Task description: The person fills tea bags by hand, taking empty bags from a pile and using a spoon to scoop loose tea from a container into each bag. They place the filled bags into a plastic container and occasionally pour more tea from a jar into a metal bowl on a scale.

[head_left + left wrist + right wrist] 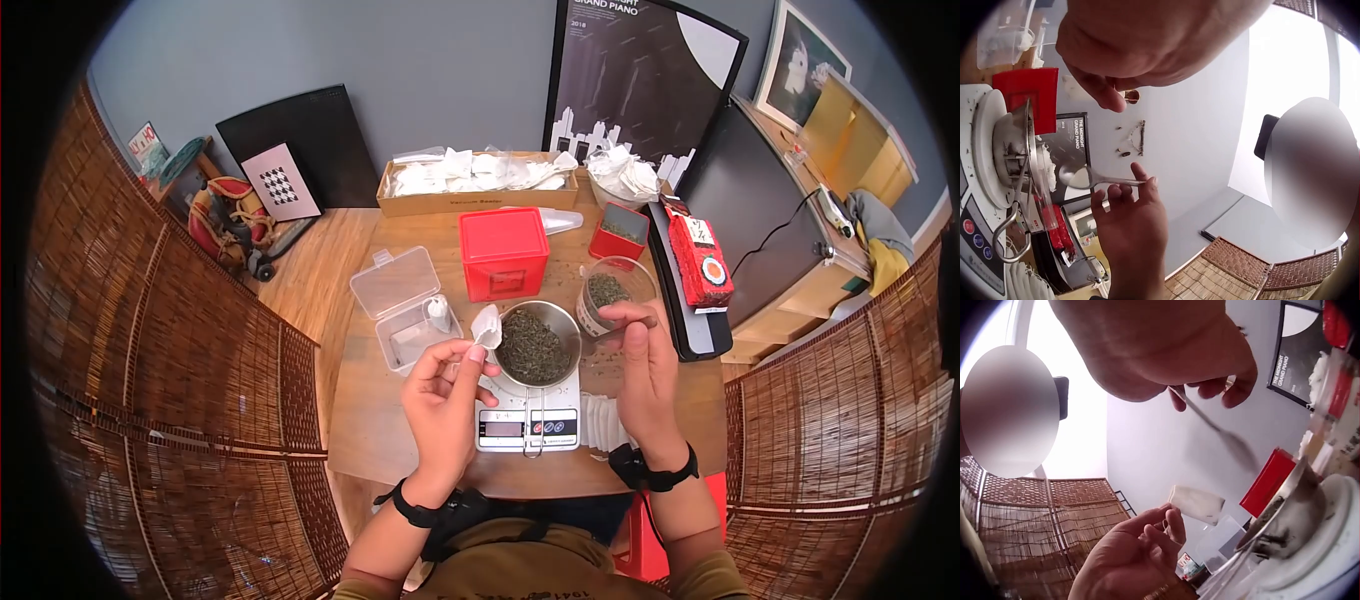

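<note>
The left hand (443, 402) pinches a small white bag (487, 326) beside the left rim of a metal pan (571, 335) of dried leaves (533, 348). In the right wrist view, the bag (1197, 504) hangs from the fingertips of the left hand (1132, 553). To the pan's right, the right hand (648, 385) is raised near a clear cup (594, 318). It holds a metal spoon, clearest in the left wrist view, where the spoon (1110, 180) lies between thumb and fingers of the right hand (1132, 231). The pan stands on a white scale (562, 440).
An open clear box (385, 335) holding a small white bag lies left of the pan. A red tin (505, 265) stands behind it, with a cardboard box (440, 203) of white bags farther back. An open red tin (617, 243) and a red packet (703, 270) stand at right.
</note>
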### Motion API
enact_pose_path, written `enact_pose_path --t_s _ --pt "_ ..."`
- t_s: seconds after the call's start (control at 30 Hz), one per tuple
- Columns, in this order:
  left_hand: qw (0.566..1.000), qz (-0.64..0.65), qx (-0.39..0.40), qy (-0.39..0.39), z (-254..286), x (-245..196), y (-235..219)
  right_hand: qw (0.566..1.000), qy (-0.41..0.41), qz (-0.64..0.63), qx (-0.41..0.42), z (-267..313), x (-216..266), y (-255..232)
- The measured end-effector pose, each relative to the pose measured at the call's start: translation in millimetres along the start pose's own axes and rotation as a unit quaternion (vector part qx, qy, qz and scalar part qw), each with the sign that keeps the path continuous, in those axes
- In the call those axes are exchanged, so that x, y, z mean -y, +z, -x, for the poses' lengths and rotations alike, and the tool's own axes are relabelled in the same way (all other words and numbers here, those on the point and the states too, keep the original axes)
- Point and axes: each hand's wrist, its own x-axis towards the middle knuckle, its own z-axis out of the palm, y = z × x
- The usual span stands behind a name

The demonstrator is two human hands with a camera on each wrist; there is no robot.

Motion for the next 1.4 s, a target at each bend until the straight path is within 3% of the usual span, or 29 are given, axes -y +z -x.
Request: enact_pose_path --t_s 0.13,0.23,0.3,0.4,0.53,0.6,0.73,0.8,0.93,1.0,1.03,1.1,1.4 --pt "1.0 0.006 0.0 -0.01 -1.6 3.2 -2.8 0.998 0.038 -0.032 0.039 10.5 -3.9 -8.8" --pt "1.0 0.003 0.02 -0.021 -2.8 4.9 -5.6 0.995 0.041 0.021 0.093 15.6 4.8 -27.5" --pt "0.999 0.002 0.035 -0.024 -4.0 4.7 -4.6 0.983 -0.017 0.062 0.175 17.2 7.0 -37.5" --pt "0.998 0.008 0.048 -0.033 -4.8 3.9 -2.8 0.977 -0.025 0.046 0.206 18.0 3.7 -37.8" --pt "0.998 0.005 0.045 -0.033 -4.7 4.4 0.3 0.982 -0.038 0.043 0.178 18.4 -11.5 -32.8" --pt "0.999 -0.006 0.044 -0.03 -4.3 3.4 1.5 0.988 0.012 0.019 0.155 16.1 -12.2 -29.9" --pt "0.996 -0.043 0.057 -0.049 -5.4 -0.7 -1.8 0.992 0.004 0.022 0.126 15.2 -21.3 -27.9" --pt "0.994 -0.059 0.061 -0.067 -5.1 -2.2 -3.0 0.998 0.008 0.035 0.059 16.5 -21.0 -27.4" --pt "0.991 -0.099 0.077 -0.051 -9.1 -3.3 -1.3 0.997 -0.004 0.069 0.035 15.7 -24.2 -19.0" --pt "0.983 -0.165 0.076 -0.014 -14.3 2.7 -1.7 0.997 0.069 -0.003 0.032 20.9 -36.1 -11.5" --pt "0.983 -0.165 0.076 -0.014 -16.9 1.2 -0.6 0.997 0.068 -0.002 0.032 22.7 -41.4 -8.6" --pt "0.979 -0.18 0.093 -0.04 -23.1 -2.6 1.5 0.981 0.159 -0.114 -0.011 25.9 -50.3 -3.3" --pt "0.981 -0.139 0.101 -0.096 -33.6 4.6 2.4 0.931 0.264 -0.251 -0.032 27.7 -68.7 4.5"
